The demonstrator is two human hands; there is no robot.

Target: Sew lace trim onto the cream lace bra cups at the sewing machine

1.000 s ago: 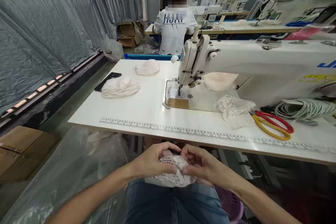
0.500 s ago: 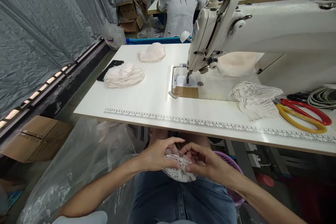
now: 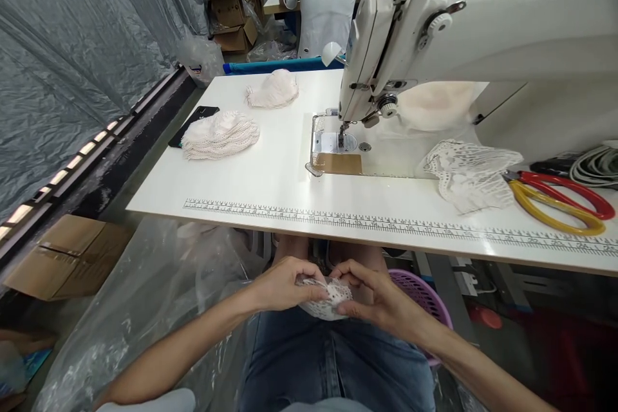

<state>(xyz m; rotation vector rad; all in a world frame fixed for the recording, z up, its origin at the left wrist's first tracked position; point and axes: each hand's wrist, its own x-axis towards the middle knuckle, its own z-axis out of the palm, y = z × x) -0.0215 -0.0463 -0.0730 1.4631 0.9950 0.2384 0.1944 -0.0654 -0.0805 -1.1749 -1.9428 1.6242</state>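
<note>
Over my lap, just below the table edge, a piece of white lace fabric (image 3: 324, 304) is held between both hands. My left hand (image 3: 292, 284) is closed on its left side, thumb on top and fingers behind. On the right side my right hand (image 3: 367, 293) pinches it the same way. Part of the fabric is hidden by the fingers. Above the hands is the white sewing table (image 3: 270, 187) with a printed ruler along its front. The sewing machine (image 3: 367, 64) stands on it, its presser foot (image 3: 342, 135) over the metal plate, with no cloth visible under it.
Lace pieces (image 3: 219, 135) lie stacked at the left over a black phone (image 3: 193, 123), another pale piece (image 3: 274, 89) behind. White lace (image 3: 470, 174) and red-and-yellow-handled scissors (image 3: 560, 203) lie right. A purple basket (image 3: 425, 302) stands below; clear plastic (image 3: 159, 296) spreads left. A person (image 3: 328, 6) sits ahead.
My left fingers have curled from outstretched to closed on the lace. The lace now looks more folded between my hands. The view has tipped slightly downward.
</note>
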